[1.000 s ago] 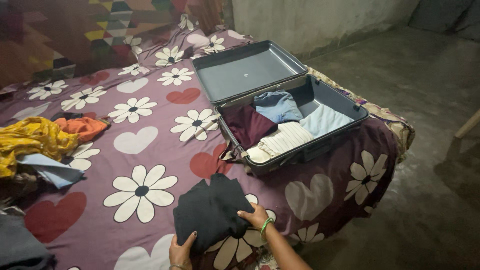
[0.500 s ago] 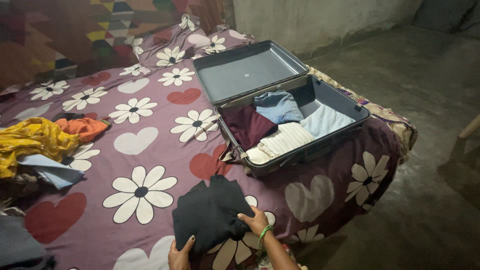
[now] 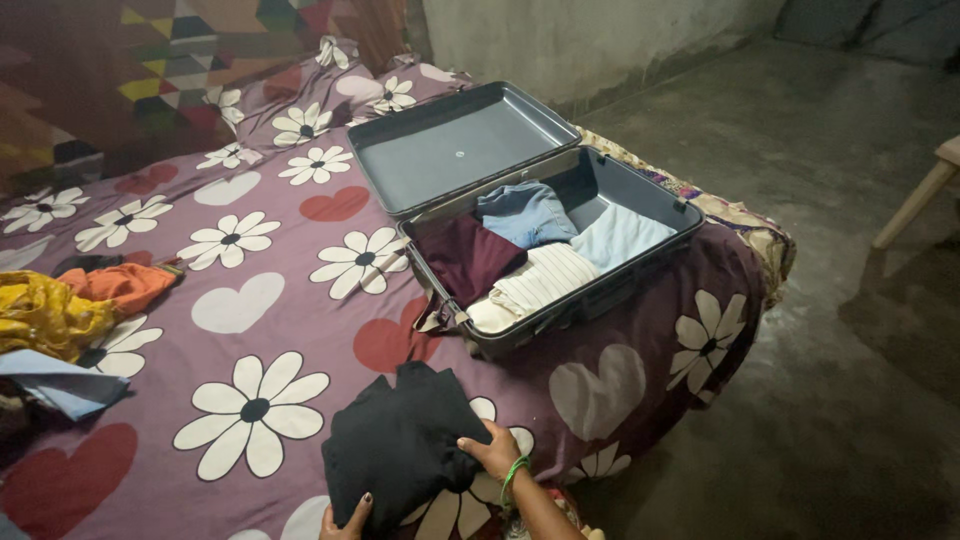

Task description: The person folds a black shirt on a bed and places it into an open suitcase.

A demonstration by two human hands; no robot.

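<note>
A folded black garment (image 3: pixel 400 440) lies on the near edge of the bed (image 3: pixel 250 300), on a purple sheet printed with white daisies and red and white hearts. Both hands are on it. The right hand (image 3: pixel 492 452), with a green bangle (image 3: pixel 513 475) at the wrist, rests on the garment's near right corner, the fingers curled over the cloth and pressing its edge. The left hand (image 3: pixel 345 518) shows only partly at the bottom of the frame; its fingers, nails painted dark, lie spread against the garment's near left edge. The garment thus sits between the two hands, reaching away from them toward the far side of the bed. Whether either hand pinches the cloth or only rests flat on it, I cannot tell.

Just beyond the garment, further right and well apart from it, an open grey suitcase (image 3: pixel 640 195) sits on the bed near its right edge, the lid laid back flat toward the far wall. Inside are folded clothes: a maroon piece (image 3: pixel 465 258) on the left, a blue one (image 3: pixel 525 212) behind it, a cream striped one (image 3: pixel 535 280) at the near side and a pale blue one (image 3: pixel 620 235) to the right.

At the far left of the bed lies a loose heap of clothes: a yellow cloth (image 3: pixel 40 315), an orange one (image 3: pixel 120 285) and a light blue one (image 3: pixel 60 385). The floor (image 3: pixel 820 330) to the right is bare grey concrete.
</note>
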